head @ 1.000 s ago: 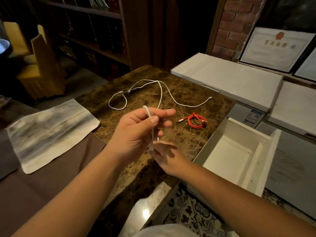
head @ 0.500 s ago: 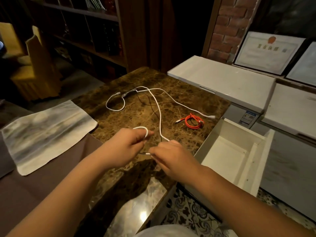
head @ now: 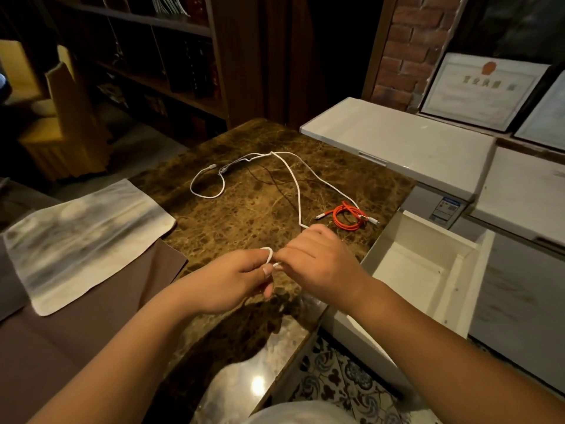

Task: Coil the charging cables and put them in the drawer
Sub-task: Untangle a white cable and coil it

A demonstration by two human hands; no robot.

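The left hand (head: 232,278) and the right hand (head: 318,264) meet low over the near edge of the table (head: 244,215), fingertips almost touching. Both are pinched on the white cable (head: 298,194): the left hand grips a small first loop that pokes up above its thumb, and the right hand is closed on the strand just beside that loop, with the cable leaving from the far side of its knuckles.

From there the white cable runs away across the marble, bends near the far middle of the table, and trails off both ways: one part curls into a loose ring on the far left, another slants right toward the orange cable (head: 348,217). (Whether this is one long lead or two joined at their plugs cannot be told.) The orange cable lies already bundled in a small coil, just left of the open drawer (head: 428,270), which stands pulled out on the right and appears to hold nothing yet. A pale cloth (head: 82,234) lies on the left, well apart from the work.

The step in hand looks like the start of coiling the white cable; only one turn is made and most of the length is still slack. The next move probably calls for the right hand to draw in more cable and lay another turn into the left hand's grip, keeping the loops even so the far plugs do not snag.
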